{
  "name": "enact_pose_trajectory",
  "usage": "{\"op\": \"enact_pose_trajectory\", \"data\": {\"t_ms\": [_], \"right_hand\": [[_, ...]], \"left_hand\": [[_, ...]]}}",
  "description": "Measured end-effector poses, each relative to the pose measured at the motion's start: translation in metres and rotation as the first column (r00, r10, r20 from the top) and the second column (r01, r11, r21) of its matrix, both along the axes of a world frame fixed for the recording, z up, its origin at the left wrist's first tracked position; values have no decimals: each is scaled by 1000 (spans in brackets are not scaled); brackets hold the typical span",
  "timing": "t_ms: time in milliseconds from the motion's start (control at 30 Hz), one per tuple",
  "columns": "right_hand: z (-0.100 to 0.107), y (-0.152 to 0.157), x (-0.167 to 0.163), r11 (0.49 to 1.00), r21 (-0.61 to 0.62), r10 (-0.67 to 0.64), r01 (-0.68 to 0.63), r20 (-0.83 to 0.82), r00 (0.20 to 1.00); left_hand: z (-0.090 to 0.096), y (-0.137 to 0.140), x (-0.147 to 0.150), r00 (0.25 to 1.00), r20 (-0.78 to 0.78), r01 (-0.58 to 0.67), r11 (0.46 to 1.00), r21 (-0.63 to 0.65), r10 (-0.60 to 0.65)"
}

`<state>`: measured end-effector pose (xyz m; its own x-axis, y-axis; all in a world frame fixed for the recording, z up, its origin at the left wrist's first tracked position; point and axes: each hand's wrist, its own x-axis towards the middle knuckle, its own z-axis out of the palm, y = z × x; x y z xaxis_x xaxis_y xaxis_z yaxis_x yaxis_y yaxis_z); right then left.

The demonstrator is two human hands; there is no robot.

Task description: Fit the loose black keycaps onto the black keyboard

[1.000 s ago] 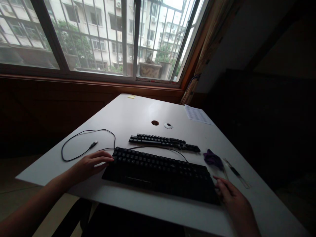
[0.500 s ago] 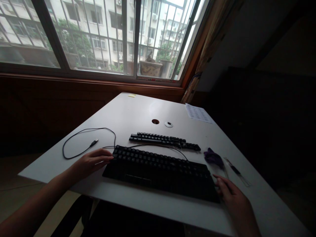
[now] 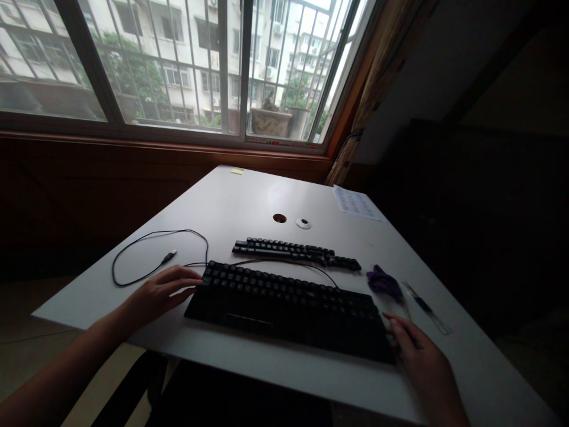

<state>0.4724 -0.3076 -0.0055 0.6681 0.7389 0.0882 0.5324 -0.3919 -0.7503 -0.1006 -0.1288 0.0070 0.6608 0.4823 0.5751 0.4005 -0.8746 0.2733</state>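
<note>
A black keyboard [image 3: 284, 317] lies near the front of the desk. Keycaps stand in its far rows, while its near part is bare and dark. At its left end, my left hand [image 3: 171, 289] grips the edge with the fingertips. My right hand [image 3: 411, 338] holds the opposite end, thumb and fingers bent around the edge. Just behind the keyboard, loose black keycaps [image 3: 284, 252] are lined up in rows. A black cable [image 3: 137, 236] runs from behind the keyboard and loops left to its USB plug [image 3: 169, 257].
Right of the keyboard lie a purple cloth [image 3: 384, 283] and a wire tool with a dark handle [image 3: 424, 305]. The white desk [image 3: 213, 201] has a round hole [image 3: 280, 218], with a ring-shaped cover [image 3: 303, 223] beside it. A printed sheet [image 3: 358, 203] rests at the far right corner.
Both hands stay at the keyboard's ends. My left hand's fingers have shifted very slightly; the keyboard and the keycap rows look unmoved.
</note>
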Motion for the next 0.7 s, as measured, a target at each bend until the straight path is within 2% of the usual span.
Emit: {"op": "enact_pose_trajectory", "data": {"t_ms": [167, 400, 700], "right_hand": [[1, 0, -1, 1000, -2, 6, -6, 25, 1000], [2, 0, -1, 1000, -30, -2, 3, 22, 1000], [3, 1, -2, 1000, -6, 0, 0, 56, 998]], "left_hand": [[0, -1, 1, 1000, -24, 3, 998, 65, -2], [5, -6, 6, 998, -52, 22, 998, 60, -19], [8, -5, 7, 995, -78, 63, 997, 51, -59]]}}
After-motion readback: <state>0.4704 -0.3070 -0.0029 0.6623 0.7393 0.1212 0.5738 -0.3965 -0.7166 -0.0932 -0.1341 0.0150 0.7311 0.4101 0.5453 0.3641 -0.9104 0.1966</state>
